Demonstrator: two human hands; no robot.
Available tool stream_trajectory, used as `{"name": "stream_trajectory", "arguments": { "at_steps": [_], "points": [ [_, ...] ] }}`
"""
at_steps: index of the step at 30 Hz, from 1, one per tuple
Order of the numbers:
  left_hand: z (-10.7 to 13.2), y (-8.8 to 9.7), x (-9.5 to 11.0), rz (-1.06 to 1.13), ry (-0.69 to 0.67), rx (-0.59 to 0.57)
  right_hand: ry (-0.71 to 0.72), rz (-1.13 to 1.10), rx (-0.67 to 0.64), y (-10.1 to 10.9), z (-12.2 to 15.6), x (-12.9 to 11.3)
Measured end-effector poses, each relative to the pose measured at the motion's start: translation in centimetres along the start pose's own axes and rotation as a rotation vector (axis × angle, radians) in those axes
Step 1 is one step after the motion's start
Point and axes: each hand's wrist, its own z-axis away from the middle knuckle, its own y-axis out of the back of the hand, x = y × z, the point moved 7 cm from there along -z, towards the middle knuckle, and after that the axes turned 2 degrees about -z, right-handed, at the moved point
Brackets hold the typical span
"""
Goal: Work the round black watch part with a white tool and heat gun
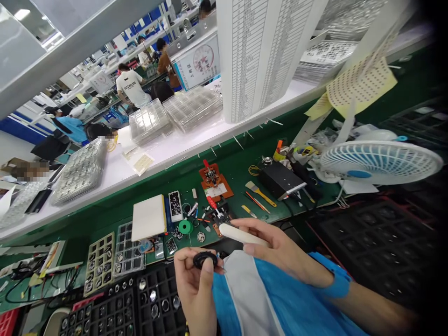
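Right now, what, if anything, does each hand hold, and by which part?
The left hand pinches a round black piece at its edge; the right hand holds a white stick toward its right end.

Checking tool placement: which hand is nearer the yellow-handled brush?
Right. The right hand, holding a white bar, is on the wearer's side of the yellow-handled brush, not touching it. The left hand, holding a black round part, is farther off to the left.
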Motion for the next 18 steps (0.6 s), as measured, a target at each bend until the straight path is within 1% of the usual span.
{"name": "stream_trajectory", "arguments": {
  "at_steps": [3,6,8,10,12,14,16,18],
  "points": [
    [0.3,0.0,0.3,-0.032,-0.046,0.017,0.069,0.139,0.040,-0.4,0.5,-1.2],
    [0.7,-0.2,0.9,-0.086,-0.082,0.082,0.206,0.344,0.069,-1.4,0.9,-2.9],
    [1.0,-0.2,1.3,-0.120,-0.093,0.163,0.342,0.458,0.026,-2.9,1.2,-4.2],
    [1.3,0.0,1.6,-0.156,-0.109,0.242,0.490,0.515,-0.032,-4.5,1.6,-5.2],
    [1.6,0.2,1.9,-0.191,-0.129,0.293,0.602,0.556,-0.053,-5.5,1.7,-5.8],
    [1.8,0.4,2.0,-0.218,-0.132,0.317,0.659,0.624,-0.064,-6.1,1.6,-5.9],
    [1.9,0.4,1.8,-0.223,-0.107,0.290,0.659,0.697,-0.073,-6.4,1.2,-5.5],
    [1.9,0.1,1.7,-0.209,-0.083,0.243,0.628,0.724,-0.048,-6.3,0.9,-5.0]
  ]
}}
